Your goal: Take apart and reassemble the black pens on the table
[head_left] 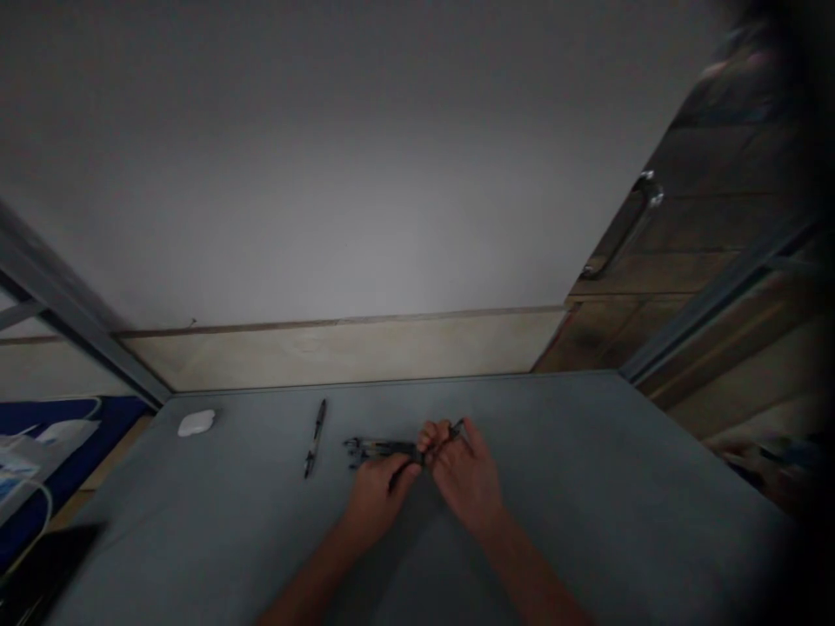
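At far left, a small white case [196, 423] is lying on the grey counter [248, 504]. Next, a lone pen [314, 439] is lying apart from the hands, its long axis running away from the person. Further right, a bundle of slender pens [375, 448] is lying sideways, its left ends fanning slightly and its right ends gathering at the fingers. The left hand [382, 491] is closing its grip around the bundle near that gathered end, thumb on the near side. Beside it, the right hand [466, 482] is pinching a thin dark piece [457, 427], fingertips together on it; blur is hiding whether this piece is joining the bundle or standing separate. Judgement on technique: the left hand is best serving as the steady clamp, pressing evenly so the pens are staying parallel, while the right is making the small adjustments. Keeping both wrists low over the counter seems sound, since any slip is then ending in a short drop. Squeezing too hard at one end would likely be splaying the free ends further.
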The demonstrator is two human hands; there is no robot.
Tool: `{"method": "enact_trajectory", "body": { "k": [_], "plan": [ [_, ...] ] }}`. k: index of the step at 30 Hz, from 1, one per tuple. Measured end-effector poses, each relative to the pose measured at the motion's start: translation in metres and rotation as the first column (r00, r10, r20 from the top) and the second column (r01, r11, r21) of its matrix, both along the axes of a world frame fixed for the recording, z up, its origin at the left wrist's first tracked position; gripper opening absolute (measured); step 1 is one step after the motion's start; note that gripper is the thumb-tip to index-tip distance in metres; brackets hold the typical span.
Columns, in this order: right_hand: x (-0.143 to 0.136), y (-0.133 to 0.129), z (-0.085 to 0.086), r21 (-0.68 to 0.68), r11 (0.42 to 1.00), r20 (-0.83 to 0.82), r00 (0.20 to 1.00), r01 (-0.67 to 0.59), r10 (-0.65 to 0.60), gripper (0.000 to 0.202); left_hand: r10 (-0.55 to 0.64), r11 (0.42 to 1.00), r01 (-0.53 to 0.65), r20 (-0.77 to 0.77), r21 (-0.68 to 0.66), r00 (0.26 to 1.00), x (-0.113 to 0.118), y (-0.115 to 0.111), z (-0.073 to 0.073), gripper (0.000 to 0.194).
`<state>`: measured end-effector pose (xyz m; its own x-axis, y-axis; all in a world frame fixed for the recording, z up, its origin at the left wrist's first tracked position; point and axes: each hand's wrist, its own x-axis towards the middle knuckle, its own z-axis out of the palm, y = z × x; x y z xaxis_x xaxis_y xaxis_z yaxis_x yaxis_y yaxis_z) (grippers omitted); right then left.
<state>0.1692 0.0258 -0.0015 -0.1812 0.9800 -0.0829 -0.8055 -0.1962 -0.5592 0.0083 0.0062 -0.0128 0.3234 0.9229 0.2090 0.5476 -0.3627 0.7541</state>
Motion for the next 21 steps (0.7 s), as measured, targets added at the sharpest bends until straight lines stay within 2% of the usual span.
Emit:
{"method": "enact_trajectory", "body": {
  "k": [3,6,8,10,12,14,16,17,19,21],
  "plan": [
    [0.002,0.002,-0.004,-0.005,0.999,0.143,0.989,0.033,-0.032,0.029,0.045,0.994,-0.028,0.161,-0.108,0.986,-0.008,0.008,0.005,0.034],
    [-0.001,0.001,-0.008,0.020,0.998,0.289,0.955,0.067,-0.070,0.033,0.176,0.945,-0.044,0.390,-0.324,0.904,-0.018,0.018,0.003,0.034],
    [-0.006,0.000,-0.009,0.053,0.995,0.436,0.895,0.081,-0.096,0.039,0.281,0.918,-0.067,0.522,-0.392,0.805,-0.026,0.024,0.002,0.037],
    [-0.011,-0.003,-0.007,0.125,0.991,0.595,0.796,0.045,-0.112,0.042,0.359,0.903,-0.078,0.646,-0.422,0.673,-0.034,0.029,0.002,0.037],
    [-0.016,-0.007,-0.005,0.222,0.974,0.728,0.672,-0.050,-0.132,0.043,0.425,0.884,-0.063,0.741,-0.463,0.521,-0.040,0.033,0.004,0.037],
    [-0.020,-0.013,-0.005,0.272,0.947,0.813,0.567,-0.173,-0.130,0.041,0.473,0.864,-0.044,0.777,-0.502,0.416,-0.043,0.033,0.006,0.039],
    [-0.026,-0.019,-0.007,0.268,0.931,0.874,0.469,-0.246,-0.127,0.032,0.495,0.852,-0.041,0.776,-0.523,0.390,-0.041,0.031,0.008,0.043],
    [-0.028,-0.022,-0.009,0.270,0.924,0.907,0.393,-0.272,-0.150,0.030,0.500,0.847,-0.038,0.769,-0.530,0.398,-0.037,0.028,0.007,0.046],
    [-0.033,-0.026,-0.014,0.343,0.896,0.921,0.287,-0.281,-0.262,0.025,0.501,0.838,-0.030,0.746,-0.545,0.439,-0.029,0.022,0.006,0.049],
    [-0.037,-0.029,-0.018,0.415,0.863,0.903,0.249,-0.289,-0.351,0.019,0.490,0.835,-0.047,0.703,-0.548,0.516,-0.022,0.017,0.004,0.049]
  ]
}}
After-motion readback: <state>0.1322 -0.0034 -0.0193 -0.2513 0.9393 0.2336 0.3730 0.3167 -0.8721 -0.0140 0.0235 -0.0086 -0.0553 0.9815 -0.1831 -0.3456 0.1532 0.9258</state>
